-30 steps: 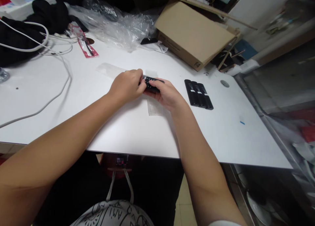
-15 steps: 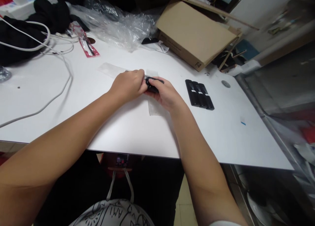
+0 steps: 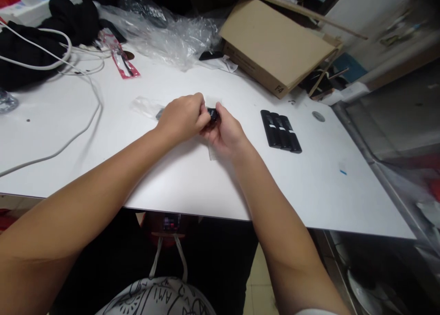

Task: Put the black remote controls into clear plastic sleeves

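Note:
A black remote control with small pale-marked buttons is between my hands above the white table. My right hand grips its right end, thumb on top and fingers underneath. Over its middle, my left hand is closed, knuckles up, hiding most of it. A clear plastic sleeve sticks out to the left of my left hand, with a dark end showing in it. Another flat, clear piece of plastic lies beneath my hands. To the right, several black remotes with white labels lie side by side.
A cardboard box stands at the back right beside crumpled clear plastic. A red-edged packet, white cables and black cloth lie at the back left. The table's front edge is close to my body.
The remote has shifted left between my hands, so less of it shows at the right. My right hand has come nearer my left, and a dark end now shows in the sleeve.

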Demonstrator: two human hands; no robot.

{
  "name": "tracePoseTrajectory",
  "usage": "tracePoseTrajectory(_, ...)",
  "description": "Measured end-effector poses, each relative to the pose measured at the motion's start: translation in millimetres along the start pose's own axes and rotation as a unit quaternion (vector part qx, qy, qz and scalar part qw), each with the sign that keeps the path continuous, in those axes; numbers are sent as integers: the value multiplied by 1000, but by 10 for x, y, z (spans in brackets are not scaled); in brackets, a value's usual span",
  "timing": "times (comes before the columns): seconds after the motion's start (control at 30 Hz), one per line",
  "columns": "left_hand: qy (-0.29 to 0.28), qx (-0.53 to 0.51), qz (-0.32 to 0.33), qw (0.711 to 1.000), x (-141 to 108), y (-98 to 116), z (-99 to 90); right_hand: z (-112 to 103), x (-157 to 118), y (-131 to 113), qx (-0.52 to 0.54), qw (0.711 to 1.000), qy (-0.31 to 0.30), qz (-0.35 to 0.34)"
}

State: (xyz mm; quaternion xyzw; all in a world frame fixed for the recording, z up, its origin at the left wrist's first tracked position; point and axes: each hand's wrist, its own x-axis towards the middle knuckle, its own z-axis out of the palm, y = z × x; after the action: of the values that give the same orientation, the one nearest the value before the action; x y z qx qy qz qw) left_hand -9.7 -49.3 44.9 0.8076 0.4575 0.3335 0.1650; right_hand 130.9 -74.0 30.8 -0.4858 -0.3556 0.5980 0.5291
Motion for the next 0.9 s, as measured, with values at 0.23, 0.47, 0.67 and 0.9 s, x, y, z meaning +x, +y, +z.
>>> tracePoseTrajectory(0.23, 4, -4, 10, 1000, 37, -57, -130, -57, -78, -93, 16, 996, -86, -7)
tracePoseTrajectory(0.47, 11, -1, 29, 1000, 8, 23, -120, -16, -52, 1, -8, 995, -95, -9)
tracePoseTrajectory(0.67, 6, -36, 61, 997, -61, 139, -105, 28, -40, 106, 10, 997, -79, 9)
tracePoseTrajectory(0.9, 2, -321, -120, 939, 39, 1, -160, 12, -64, -33, -6, 998, -20, -52)
